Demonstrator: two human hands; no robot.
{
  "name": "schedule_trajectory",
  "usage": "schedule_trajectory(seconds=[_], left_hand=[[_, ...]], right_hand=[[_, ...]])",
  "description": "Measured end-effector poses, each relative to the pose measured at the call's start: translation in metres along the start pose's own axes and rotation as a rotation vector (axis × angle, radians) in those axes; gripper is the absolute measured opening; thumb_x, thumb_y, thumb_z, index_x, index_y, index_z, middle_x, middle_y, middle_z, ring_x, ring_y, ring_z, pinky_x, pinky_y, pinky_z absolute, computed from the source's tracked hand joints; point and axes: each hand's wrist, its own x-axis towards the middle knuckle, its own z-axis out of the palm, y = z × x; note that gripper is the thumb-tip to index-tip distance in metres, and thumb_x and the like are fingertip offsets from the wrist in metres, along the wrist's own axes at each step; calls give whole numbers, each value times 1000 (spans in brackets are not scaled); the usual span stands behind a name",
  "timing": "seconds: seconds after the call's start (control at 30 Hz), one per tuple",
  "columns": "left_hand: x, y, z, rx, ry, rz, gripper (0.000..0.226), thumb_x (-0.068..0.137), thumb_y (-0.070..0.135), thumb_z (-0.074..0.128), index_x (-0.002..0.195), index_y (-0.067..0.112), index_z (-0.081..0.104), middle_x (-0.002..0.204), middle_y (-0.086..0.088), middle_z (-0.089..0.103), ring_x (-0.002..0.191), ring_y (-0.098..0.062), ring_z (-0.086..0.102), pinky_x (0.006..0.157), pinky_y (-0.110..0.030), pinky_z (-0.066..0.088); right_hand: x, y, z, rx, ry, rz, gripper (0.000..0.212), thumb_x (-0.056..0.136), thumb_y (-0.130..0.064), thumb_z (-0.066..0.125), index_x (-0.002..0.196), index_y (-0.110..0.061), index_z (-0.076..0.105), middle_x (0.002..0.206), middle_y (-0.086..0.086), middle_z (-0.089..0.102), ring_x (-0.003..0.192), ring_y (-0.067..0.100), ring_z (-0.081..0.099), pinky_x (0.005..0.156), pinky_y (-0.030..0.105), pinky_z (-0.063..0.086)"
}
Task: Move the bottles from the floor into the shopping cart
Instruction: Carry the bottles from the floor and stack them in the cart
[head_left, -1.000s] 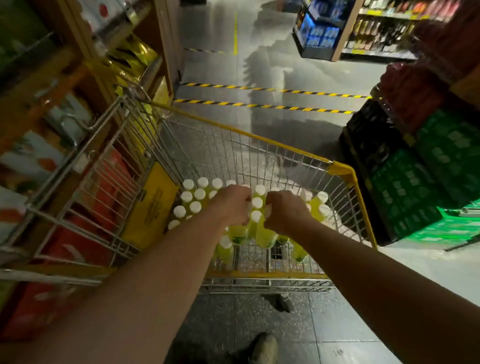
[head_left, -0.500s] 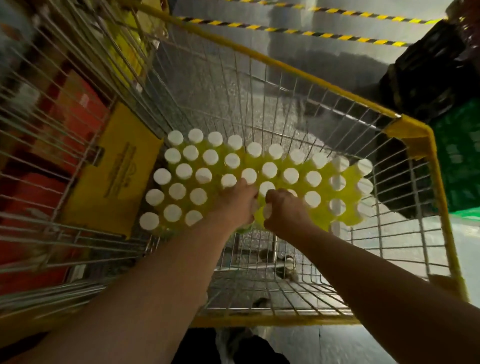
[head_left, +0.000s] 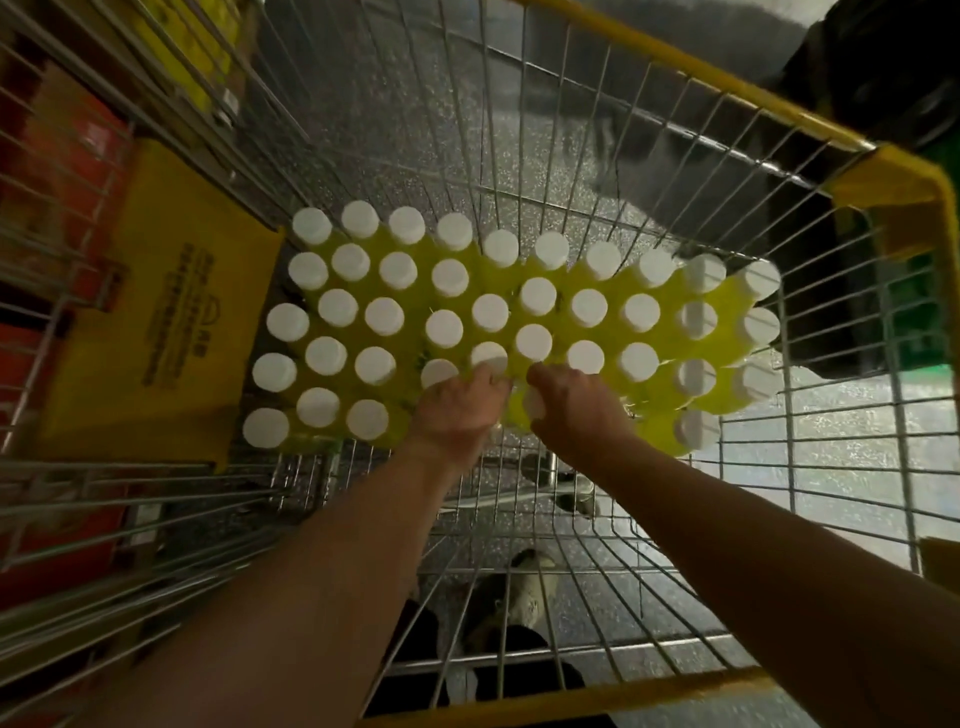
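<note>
Dozens of bottles (head_left: 588, 307): in the head view they are seen upright, packed cap to cap across the wire floor of the shopping cart (head_left: 675, 70).
Left hand (head_left: 457, 410): fingers are bent down over a bottle at the near edge of the cluster. It looks pinched at the neck, though the fingertips are hidden.
Right hand (head_left: 576, 410): it is curled round another near-edge bottle, whose white cap is seen poking out beside the thumb.
Materials: round, flat white caps, clear bodies filled with bright yellow-green liquid, and thin steel wire capped by a yellow rim.
Yellow panel (head_left: 161, 312): a flat printed flap is seen against the cart's left wall.
Handling: each bottle is judged full, so weighty for its size, stiff and smooth, perhaps slippery.
Hold: the neck just under the cap is favoured. Bases may rock on the wire grid, so neighbours are to be watched.
</note>
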Motion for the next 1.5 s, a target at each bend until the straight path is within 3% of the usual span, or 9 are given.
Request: schedule_trajectory(seconds=[0.2, 0.3, 0.4, 0.57, 0.7, 0.83, 1.1, 1.27, 1.5], left_hand=[[0, -2, 6, 5, 40, 32, 31, 91, 18, 59, 120, 16, 46, 120, -4, 44, 99, -26, 59, 75, -38, 50], [0, -2, 2, 6, -3, 40, 41, 85, 19, 67, 121, 16, 46, 121, -4, 44, 102, -25, 57, 79, -37, 50], [-5, -1, -15, 0, -26, 13, 41, 88, 23, 63, 124, 14, 45, 123, -6, 45, 107, -28, 54, 81, -38, 46], [-29, 4, -77, 97, 117, -11, 37, 90, 37, 59, 121, 18, 49, 120, -4, 51, 111, -27, 53, 75, -35, 42], [-63, 5, -147, 53, 203, -91, 30, 92, 34, 54, 117, 18, 52, 118, -6, 57, 107, -27, 55, 70, -33, 36], [-106, -2, -202, 79, 266, -160, 34, 94, 32, 51, 125, 20, 53, 123, -6, 56, 112, -27, 55, 83, -35, 43], [-198, -39, -255, 23, 352, -217, 37, 94, 37, 50, 126, 20, 54, 128, -5, 55, 114, -26, 54, 89, -36, 46], [-266, -57, -261, 52, 415, -346, 27, 91, 34, 55, 111, 16, 59, 112, -6, 60, 103, -26, 59, 72, -31, 41], [-358, -57, -252, -48, 482, -700, 25, 90, 35, 56, 108, 18, 62, 108, -4, 63, 101, -25, 61, 69, -28, 40]], right_hand=[[2, -1, 7, -37, -20, -75, 29, 84, -6, 57, 114, -7, 54, 113, 13, 56, 96, 36, 61, 70, 38, 46], [0, -4, 4, -44, -38, -68, 40, 84, -9, 62, 121, -9, 49, 120, 12, 51, 102, 35, 59, 74, 39, 47], [-7, -6, -8, -81, -44, -44, 51, 84, -20, 67, 128, -13, 43, 124, 10, 49, 103, 34, 59, 73, 37, 48], [-26, -18, -63, -166, 41, -9, 33, 89, -30, 59, 116, -13, 49, 116, 10, 56, 102, 32, 59, 67, 32, 39], [-49, -50, -127, -213, 116, -31, 27, 90, -31, 56, 111, -14, 56, 114, 8, 60, 101, 29, 61, 68, 28, 38], [-72, -96, -185, -241, 183, -54, 30, 89, -32, 55, 113, -15, 58, 114, 8, 60, 104, 29, 60, 72, 30, 42], [-118, -191, -243, -267, 251, -95, 25, 87, -26, 54, 109, -14, 60, 109, 7, 63, 101, 27, 62, 73, 33, 47], [-145, -253, -251, -349, 250, -250, 31, 84, -22, 56, 114, -14, 61, 115, 7, 62, 108, 28, 60, 80, 34, 49], [-173, -317, -251, -519, 276, -600, 42, 90, -36, 54, 126, -15, 54, 125, 7, 57, 114, 28, 57, 83, 37, 49]])
